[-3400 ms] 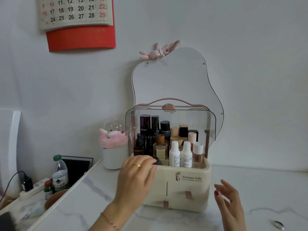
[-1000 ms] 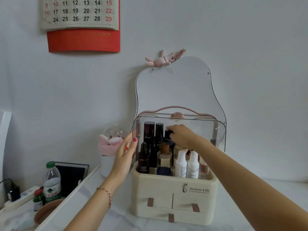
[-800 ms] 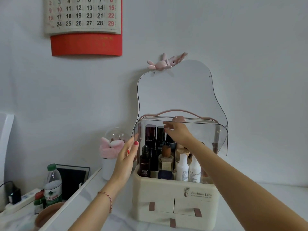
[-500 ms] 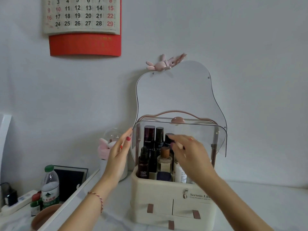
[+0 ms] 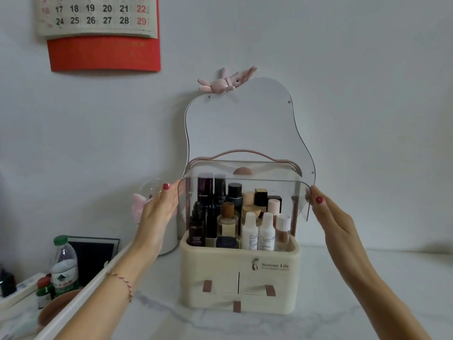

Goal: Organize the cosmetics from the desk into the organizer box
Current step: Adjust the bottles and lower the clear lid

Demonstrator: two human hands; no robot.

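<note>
Hands flank the clear lid (image 5: 242, 192) of the organizer (image 5: 239, 278), which stands on the marble bench (image 5: 367, 290) against the wall. Left hand (image 5: 160, 212) lies flat on the lid's left edge, fingers (image 5: 169, 192) straight and together, thumb hidden. Right hand (image 5: 329, 214) presses the lid's right edge the same way, fingers (image 5: 316, 193) extended; neither hand wraps anything. Lid hangs partly lowered over the bottles (image 5: 235, 217), which stand upright in the top compartment. 2 small drawers (image 5: 239, 282) below it are shut. Behind stands a mirror (image 5: 245, 123) with a pink rabbit (image 5: 225, 81) on top.
</note>
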